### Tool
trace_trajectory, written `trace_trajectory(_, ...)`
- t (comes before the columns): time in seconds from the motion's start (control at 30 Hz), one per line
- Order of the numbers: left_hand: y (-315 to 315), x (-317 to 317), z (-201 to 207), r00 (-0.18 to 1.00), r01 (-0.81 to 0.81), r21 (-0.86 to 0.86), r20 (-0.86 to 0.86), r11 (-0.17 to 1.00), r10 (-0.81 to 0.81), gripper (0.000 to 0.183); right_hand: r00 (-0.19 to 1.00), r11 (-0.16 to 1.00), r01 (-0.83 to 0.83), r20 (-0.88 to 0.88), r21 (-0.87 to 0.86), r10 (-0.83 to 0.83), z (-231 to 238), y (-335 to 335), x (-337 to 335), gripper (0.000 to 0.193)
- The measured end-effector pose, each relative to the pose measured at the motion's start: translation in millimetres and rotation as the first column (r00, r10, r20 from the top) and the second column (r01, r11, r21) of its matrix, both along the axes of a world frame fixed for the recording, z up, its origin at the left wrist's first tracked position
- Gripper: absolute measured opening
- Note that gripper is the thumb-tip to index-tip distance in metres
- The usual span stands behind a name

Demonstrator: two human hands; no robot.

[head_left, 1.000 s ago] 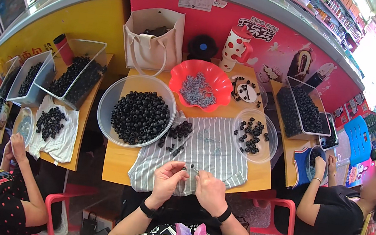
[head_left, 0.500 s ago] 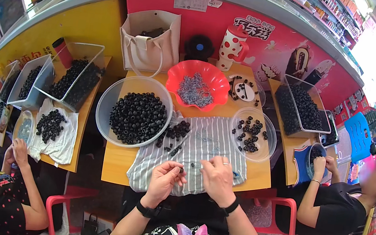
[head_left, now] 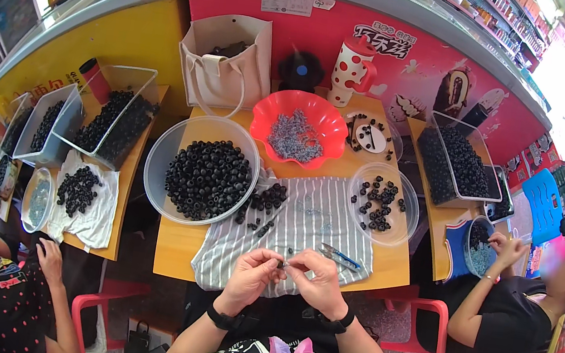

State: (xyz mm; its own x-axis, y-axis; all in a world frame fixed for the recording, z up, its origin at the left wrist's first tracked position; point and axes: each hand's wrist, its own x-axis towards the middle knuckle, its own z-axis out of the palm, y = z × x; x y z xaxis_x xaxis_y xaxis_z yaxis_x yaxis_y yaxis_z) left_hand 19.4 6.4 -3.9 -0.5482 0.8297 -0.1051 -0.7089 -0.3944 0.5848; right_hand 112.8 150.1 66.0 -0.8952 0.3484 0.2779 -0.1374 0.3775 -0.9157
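Note:
Over the near edge of a grey-and-white striped cloth (head_left: 306, 212), my two hands meet at the fingertips. My left hand (head_left: 250, 280) pinches a small black bead (head_left: 280, 264). Closed against that bead are the fingertips of my right hand (head_left: 317, 279); whatever they hold is too small to make out. Just beyond the fingers lies a loose black bead (head_left: 290, 250). A blue-handled hand tool (head_left: 340, 258), like small pliers, rests right of my right hand. More black beads (head_left: 267, 196) are heaped on the cloth beside a large clear bowl (head_left: 151, 183) full of them.
A red scalloped bowl (head_left: 333, 147) holds small greyish-clear pieces. Further beads sit in a clear round container (head_left: 407, 223) at the right. A cream tote bag (head_left: 228, 75) and a dotted tumbler (head_left: 349, 74) stand behind. Co-workers sit at tables on both sides.
My right hand has moved left to meet my left hand at the bead, uncovering the blue-handled tool. The co-workers at both sides have shifted their hands.

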Motion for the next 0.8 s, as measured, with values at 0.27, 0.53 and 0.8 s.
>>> trace_trajectory(0.27,3.9,5.2,0.1,0.998,-0.027,-0.039,-0.056,0.999,0.025,0.015,1.0,0.865,0.01,-0.02,0.502,0.0,-3.4,2.0,0.0,0.007)
trace_trajectory(0.53,-3.5,-3.2,0.5,0.967,0.079,-0.074,-0.236,0.994,-0.094,0.011,0.991,0.843,-0.128,0.043,0.523,0.124,1.3,14.5,2.8,0.009)
trace_trajectory(0.8,-1.8,-7.3,2.5,0.996,0.041,0.079,0.073,0.996,-0.047,0.015,0.995,0.993,-0.053,0.091,0.11,0.043,-8.6,20.8,-7.6,0.009)
